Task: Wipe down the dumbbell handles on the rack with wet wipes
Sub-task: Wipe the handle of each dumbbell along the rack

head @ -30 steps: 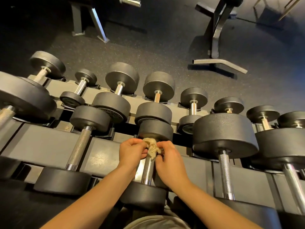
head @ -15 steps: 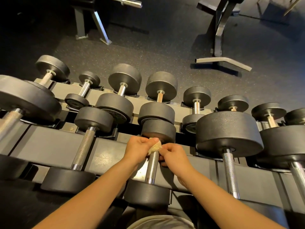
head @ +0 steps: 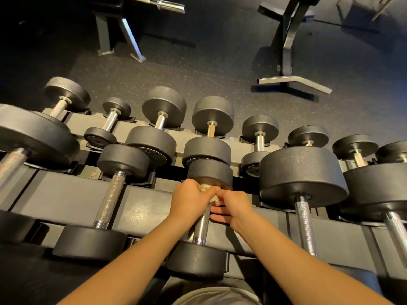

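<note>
On a grey rack (head: 66, 197) above speckled dark rubber floor (head: 198, 80), the left hand (head: 191, 202) clasps a wipe (head: 206, 187) round a handle (head: 201, 226) while the right hand (head: 236, 209) pinches the wipe's end.

A grey rack (head: 63, 195) (two tiers) carries black dumbbells (head: 123, 160) in rows.

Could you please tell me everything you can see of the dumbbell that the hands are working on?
The dumbbell lies in the near row of the rack, pointing away from the person. It has two dark, matt round heads and a shiny metal handle with a knurled grip. Only the handle's near part shows. The left hand grips the far part through a crumpled pale wipe, and the right hand pinches the wipe beside it.
</note>
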A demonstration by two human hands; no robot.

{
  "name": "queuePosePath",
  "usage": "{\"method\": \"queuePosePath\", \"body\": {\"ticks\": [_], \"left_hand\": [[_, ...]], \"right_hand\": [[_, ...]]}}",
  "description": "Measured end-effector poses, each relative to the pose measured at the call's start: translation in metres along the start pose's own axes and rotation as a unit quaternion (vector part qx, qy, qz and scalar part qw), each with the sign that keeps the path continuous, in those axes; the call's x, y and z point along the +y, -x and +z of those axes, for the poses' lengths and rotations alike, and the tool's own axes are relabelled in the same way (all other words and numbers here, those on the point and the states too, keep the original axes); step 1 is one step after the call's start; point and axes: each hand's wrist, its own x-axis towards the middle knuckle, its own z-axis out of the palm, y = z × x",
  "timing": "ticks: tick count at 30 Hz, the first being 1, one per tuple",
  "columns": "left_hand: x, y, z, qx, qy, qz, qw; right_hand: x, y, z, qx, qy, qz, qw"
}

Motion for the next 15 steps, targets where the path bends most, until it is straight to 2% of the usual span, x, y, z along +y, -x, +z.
{"method": "queuePosePath", "body": {"ticks": [4, 7, 10, 12, 14, 15], "left_hand": [[-0.004, 0.003, 0.008, 0.032, -0.042, 0.046, 0.998], [-0.007, 0.003, 0.011, -0.003, 0.057, 0.006, 0.998], [-0.012, 0.002, 0.010, -0.040, 0.187, -0.074, 0.979], [-0.011, 0.005, 0.009, -0.054, 0.278, -0.120, 0.951], [-0.007, 0.008, 0.008, -0.077, 0.365, -0.168, 0.912], [-0.004, 0.009, 0.008, -0.094, 0.402, -0.189, 0.891]], "right_hand": [[-0.004, 0.000, -0.004, -0.013, 0.039, 0.005, 0.999], [-0.010, 0.008, -0.008, -0.029, 0.081, -0.005, 0.996], [-0.016, 0.016, -0.017, -0.019, 0.157, -0.044, 0.986], [-0.021, 0.014, -0.026, 0.058, 0.267, -0.162, 0.948], [-0.030, 0.013, -0.035, 0.132, 0.379, -0.301, 0.865], [-0.036, 0.015, -0.036, 0.131, 0.411, -0.344, 0.834]]}}
